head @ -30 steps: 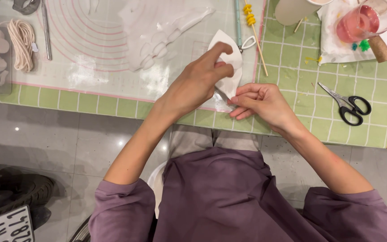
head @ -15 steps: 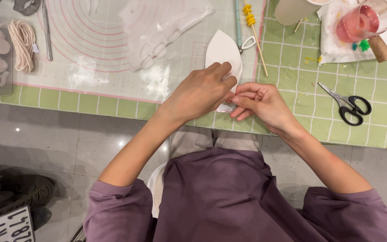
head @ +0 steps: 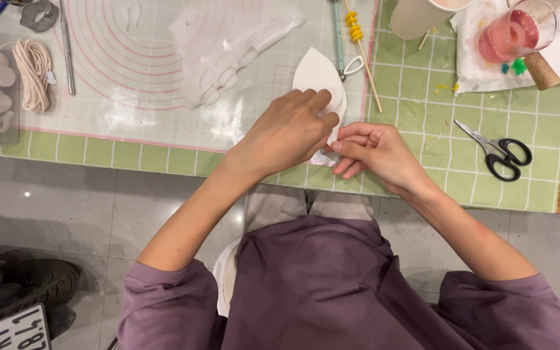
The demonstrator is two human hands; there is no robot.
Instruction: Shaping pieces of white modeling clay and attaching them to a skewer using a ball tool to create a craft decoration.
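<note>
We hold a white leaf-shaped piece (head: pixel 319 81) between both hands, at the near edge of the surface (head: pixel 539 188), right in front of our body. Its long axis runs away from us: the pointed tip looks to the far side, and the wide lower end is under our fingers. So the piece lies just ahead of the hands, not to one side.

Our left hand (head: pixel 290 133) comes in from the left and lies over the lower half of the piece, fingers curled and pressing on it. Our right hand (head: pixel 374 152) is closed in a pinch at the bottom right edge of the piece; something small may be between its fingertips, but we cannot tell what. The two hands touch each other at this corner, and both are equally near the piece.

The scissors (head: pixel 497 150) lie to the right, well apart from the right hand. A thin stick with yellow beads (head: pixel 358 39) lies just beyond the tip of the piece.
</note>
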